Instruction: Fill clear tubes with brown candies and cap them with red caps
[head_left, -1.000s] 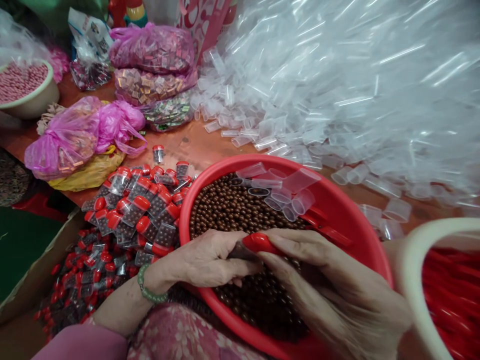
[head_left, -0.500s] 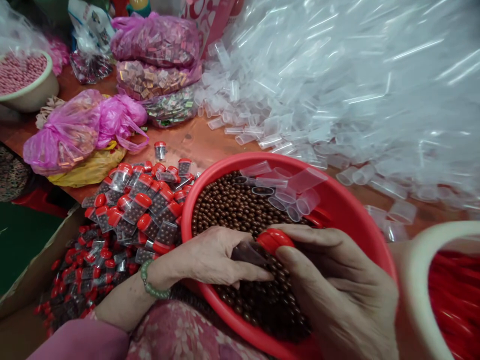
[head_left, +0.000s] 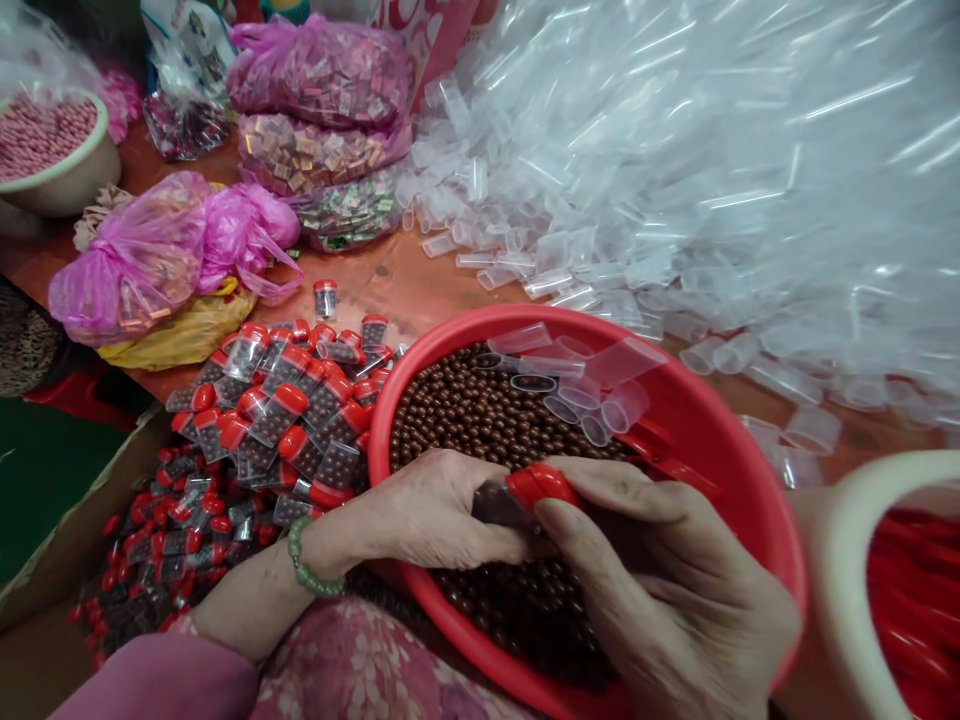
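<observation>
Over a red basin (head_left: pixel 386 400) of brown beads (head_left: pixel 457 405), my left hand (head_left: pixel 435 510), with a green bead bracelet at its wrist, grips a clear tube (head_left: pixel 499 505) that looks dark with beads. My right hand (head_left: pixel 675 570) pinches a red cap (head_left: pixel 541 484) at the tube's right end. The cap is against the tube; whether it sits fully on cannot be made out. Empty clear tubes (head_left: pixel 625 405) and a few red caps (head_left: pixel 682 472) lie inside the basin at its far right side.
Red-capped tubes of beads (head_left: pixel 277 410) are piled left of the basin. A large heap of clear tubes (head_left: pixel 600 170) covers the back right. Pink bags (head_left: pixel 127 265) lie at the left, a bowl of pink beads (head_left: pixel 94 160) behind them. A white tub (head_left: pixel 840 560) with red pieces stands right.
The red cap has come closer to the tube and tilted, and my right fingers have shifted slightly left with it. My left hand keeps its hold. The view has shifted slightly.
</observation>
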